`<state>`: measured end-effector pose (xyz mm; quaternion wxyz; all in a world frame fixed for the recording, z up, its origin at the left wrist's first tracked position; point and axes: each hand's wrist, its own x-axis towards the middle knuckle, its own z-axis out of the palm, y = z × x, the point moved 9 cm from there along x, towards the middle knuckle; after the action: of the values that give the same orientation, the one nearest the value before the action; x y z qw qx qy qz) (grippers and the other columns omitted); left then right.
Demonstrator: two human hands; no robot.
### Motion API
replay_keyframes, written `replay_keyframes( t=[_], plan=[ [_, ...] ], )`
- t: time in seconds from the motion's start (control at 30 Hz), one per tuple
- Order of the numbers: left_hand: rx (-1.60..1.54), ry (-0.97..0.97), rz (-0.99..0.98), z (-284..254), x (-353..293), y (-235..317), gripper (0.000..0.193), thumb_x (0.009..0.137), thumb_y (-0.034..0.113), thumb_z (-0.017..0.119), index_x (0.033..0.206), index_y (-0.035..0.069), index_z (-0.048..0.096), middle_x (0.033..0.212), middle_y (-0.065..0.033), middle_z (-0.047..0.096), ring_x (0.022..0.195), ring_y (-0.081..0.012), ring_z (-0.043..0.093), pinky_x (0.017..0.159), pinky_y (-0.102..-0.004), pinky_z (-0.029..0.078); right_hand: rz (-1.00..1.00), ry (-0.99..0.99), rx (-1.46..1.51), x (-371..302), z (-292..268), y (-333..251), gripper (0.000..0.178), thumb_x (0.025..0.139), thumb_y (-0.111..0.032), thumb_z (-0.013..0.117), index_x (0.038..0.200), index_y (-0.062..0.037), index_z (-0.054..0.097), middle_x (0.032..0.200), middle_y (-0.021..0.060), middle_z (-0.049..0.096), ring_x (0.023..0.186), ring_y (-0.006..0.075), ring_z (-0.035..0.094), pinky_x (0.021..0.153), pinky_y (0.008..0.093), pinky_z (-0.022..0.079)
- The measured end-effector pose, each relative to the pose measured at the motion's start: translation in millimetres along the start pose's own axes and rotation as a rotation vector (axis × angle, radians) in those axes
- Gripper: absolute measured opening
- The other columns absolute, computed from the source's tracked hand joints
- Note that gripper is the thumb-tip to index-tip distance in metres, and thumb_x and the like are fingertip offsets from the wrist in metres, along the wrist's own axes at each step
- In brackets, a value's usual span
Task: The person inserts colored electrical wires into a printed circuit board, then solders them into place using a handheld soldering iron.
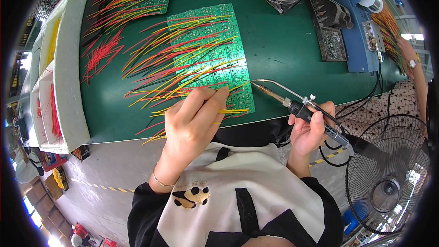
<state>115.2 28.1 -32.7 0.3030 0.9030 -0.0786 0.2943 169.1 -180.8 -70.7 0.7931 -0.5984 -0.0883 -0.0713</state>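
A green circuit board [235, 66] lies on the bench in front of me, with rows of red, yellow and black wires [160, 57] fanning out from it to the left. My left hand [194, 114] is over the board's near left part, its thumb and fingers pinched together on a yellow wire [235, 110]; the exact grip is partly hidden by the fingers. In my right hand [308, 132] is a soldering iron [295, 108] with a thin curved metal tube clamped alongside. The iron's tip is at the board's right edge, close to the left fingertips; whether it touches cannot be made out.
A second wired board [157, 0] lies at the far left, near loose red wires [103, 52]. A white foam bin [68, 77] holds more wires. At the right stand a blue solder-feed unit [359, 32] with a spool, a floor fan [386, 187] and another person's hand [406, 52].
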Motion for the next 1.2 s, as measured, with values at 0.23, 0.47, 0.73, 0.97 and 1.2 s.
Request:
replay_keyframes(
  t=[0.23, 0.47, 0.73, 0.97, 1.2],
  plan=[
    [0.003, -0.008, -0.004, 1, 0, 0, 0.034, 0.054, -0.005, 0.064, 0.087, 0.001, 0.062, 0.075, -0.0037, 0.051, 0.053, -0.0147, 0.053, 0.045, -0.0268, 0.043, -0.025, 0.018, 0.021, 1, -3, -2, 0.026, 0.084, -0.02, 0.049, 0.075, -0.0035, 0.032, 0.05, 0.0091, 0.045, 0.041, 0.0125, 0.042, 0.042, 0.0263, 0.043],
    [0.023, 0.014, 0.003, -1, 0, 1, 0.031, 0.057, -0.004, 0.066, 0.087, 0.002, 0.062, 0.075, -0.0031, 0.051, 0.052, -0.0139, 0.052, 0.044, -0.0262, 0.042, -0.046, 0.018, 0.019, 1, -3, -3, 0.026, 0.085, -0.021, 0.048, 0.075, -0.004, 0.032, 0.05, 0.0087, 0.045, 0.04, 0.0124, 0.041, 0.041, 0.0259, 0.042],
    [0.131, -0.017, -0.051, -8, 3, 3, 0.021, 0.067, 0.003, 0.067, 0.087, 0.003, 0.062, 0.075, -0.0024, 0.051, 0.049, -0.0127, 0.05, 0.042, -0.025, 0.041, -0.094, 0.03, 0.096, 4, -3, -6, 0.02, 0.084, -0.017, 0.047, 0.076, -0.0018, 0.037, 0.052, 0.008, 0.045, 0.039, 0.0105, 0.04, 0.04, 0.0249, 0.041],
    [0.312, 0.001, -0.076, -33, -2, 5, 0.019, 0.069, 0.004, 0.067, 0.087, 0.007, 0.063, 0.074, -0.0017, 0.052, 0.048, -0.0121, 0.05, 0.042, -0.0249, 0.041, -0.13, 0.086, -0.008, 6, -1, -14, 0.023, 0.086, -0.02, 0.041, 0.069, -0.0071, 0.033, 0.042, 0.0026, 0.037, 0.035, 0.0101, 0.033, 0.035, 0.0231, 0.033],
    [0.342, 0.146, -0.206, -80, -26, -9, 0.024, 0.07, -0.002, 0.063, 0.092, 0.004, 0.064, 0.068, -0.0042, 0.05, 0.049, -0.0142, 0.048, 0.043, -0.0267, 0.04, -0.101, 0.004, 0.207, 5, -10, -7, 0.015, 0.085, -0.013, 0.043, 0.077, -0.0012, 0.041, 0.054, 0.0054, 0.044, 0.042, 0.0084, 0.038, 0.042, 0.024, 0.039]
  ],
)
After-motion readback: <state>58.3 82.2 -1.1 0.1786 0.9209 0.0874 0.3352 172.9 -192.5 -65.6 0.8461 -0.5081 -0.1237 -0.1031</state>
